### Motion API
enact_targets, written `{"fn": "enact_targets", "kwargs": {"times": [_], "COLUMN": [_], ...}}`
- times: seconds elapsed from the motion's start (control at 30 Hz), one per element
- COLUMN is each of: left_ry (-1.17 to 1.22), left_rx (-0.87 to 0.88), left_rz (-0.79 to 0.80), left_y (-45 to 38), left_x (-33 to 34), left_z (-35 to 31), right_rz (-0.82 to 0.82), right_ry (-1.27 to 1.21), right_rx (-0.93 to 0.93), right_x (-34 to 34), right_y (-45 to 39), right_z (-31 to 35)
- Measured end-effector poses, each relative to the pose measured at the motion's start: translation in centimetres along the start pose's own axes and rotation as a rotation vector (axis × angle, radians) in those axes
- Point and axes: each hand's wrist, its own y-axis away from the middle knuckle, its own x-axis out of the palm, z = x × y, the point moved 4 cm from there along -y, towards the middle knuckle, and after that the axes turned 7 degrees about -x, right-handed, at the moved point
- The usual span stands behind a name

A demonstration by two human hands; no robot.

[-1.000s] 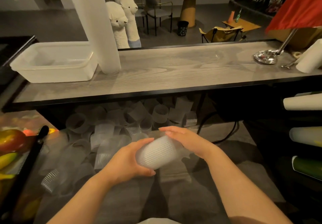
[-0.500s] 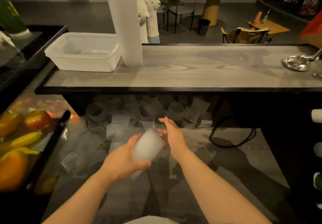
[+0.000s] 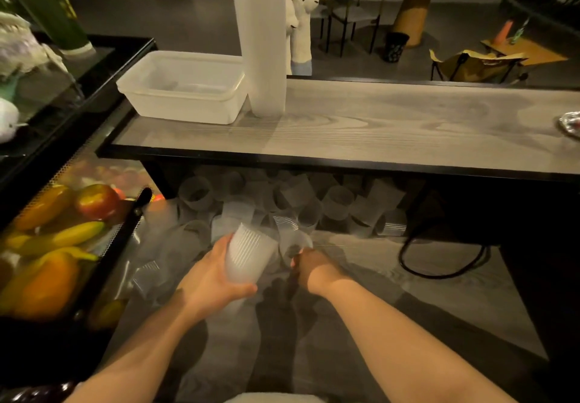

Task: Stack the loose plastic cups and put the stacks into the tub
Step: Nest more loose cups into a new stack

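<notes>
- The left hand [image 3: 213, 277] grips a ribbed translucent plastic cup [image 3: 249, 255] round its lower part, thumb curled under the base, mouth tilted up and away from the person; whether it is one cup or a nested stack cannot be told.
- The right hand [image 3: 309, 266] reaches down, knuckles up and in shadow, its fingertips closed on the rim of a second clear cup [image 3: 293, 241] at the near edge of the pile; the fingers themselves are mostly hidden behind the back of the hand.
- The loose cups [image 3: 314, 205] lie scattered on the floor [image 3: 376, 277], many on their sides, running back under the table into deep shade, where their outlines blur and they cannot be counted.
- More cups at the left [image 3: 150, 274] are faint and smeared against the floor.
- Above, the table [image 3: 392, 129] has a grey wood-grain top with a dark edge.
- The tub [image 3: 185, 88], white and rectangular, sits at the table's left end, touching a tall white column [image 3: 262, 41] that is cut off by the top edge.
- Behind the column stand two white plush alpacas [image 3: 301, 19], partly hidden.
- At the left, fruit [image 3: 62, 230] shows in a dark display case, blurred.
- A black cable [image 3: 439, 258] loops on the floor to the right.
</notes>
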Motion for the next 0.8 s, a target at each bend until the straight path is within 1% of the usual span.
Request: {"fn": "enact_targets", "kwargs": {"times": [0.07, 0.13, 0.17, 0.23, 0.3, 0.37, 0.4, 0.47, 0.6, 0.67, 0.73, 0.8], "left_ry": [0.013, 0.030, 0.038, 0.058, 0.078, 0.096, 0.101, 0.106, 0.082, 0.071, 0.065, 0.065], "left_rx": [0.010, 0.040, 0.061, 0.099, 0.118, 0.134, 0.139, 0.146, 0.149, 0.143, 0.139, 0.127], "left_rz": [0.009, 0.026, 0.032, 0.042, 0.051, 0.059, 0.065, 0.072, 0.060, 0.055, 0.048, 0.041], "left_y": [-0.2, -0.4, -0.5, -0.6, -0.6, -0.5, -0.6, -0.7, -0.5, -0.2, 0.0, 0.2], "left_x": [0.0, 0.0, 0.0, 0.0, 0.1, 0.2, 0.2, 0.1, -0.2, -0.5, -0.7, -0.9], "left_z": [0.2, 0.2, 0.0, -0.4, -1.0, -1.4, -1.5, -1.6, -1.4, -1.1, -0.5, 0.2], "right_rz": [-0.067, -0.194, -0.251, -0.357, -0.514, -0.643, -0.666, -0.691, -0.752, -0.737, -0.667, -0.571], "right_ry": [-0.028, -0.080, -0.108, -0.222, -0.444, -0.755, -0.888, -0.994, -1.069, -1.024, -0.858, -0.581], "right_rx": [-0.034, -0.057, -0.042, 0.049, 0.070, 0.012, -0.022, -0.066, -0.131, -0.120, -0.066, -0.006], "right_x": [-0.8, -1.8, -2.2, -3.2, -4.3, -5.5, -6.1, -7.1, -8.2, -8.2, -7.2, -5.4], "right_y": [0.8, 2.1, 2.6, 3.6, 4.6, 5.6, 6.0, 6.6, 7.3, 7.5, 6.9, 5.9], "right_z": [-0.1, -0.4, -0.6, -1.2, -1.2, -1.0, -0.8, -0.5, -0.1, -0.2, -0.6, -1.2]}}
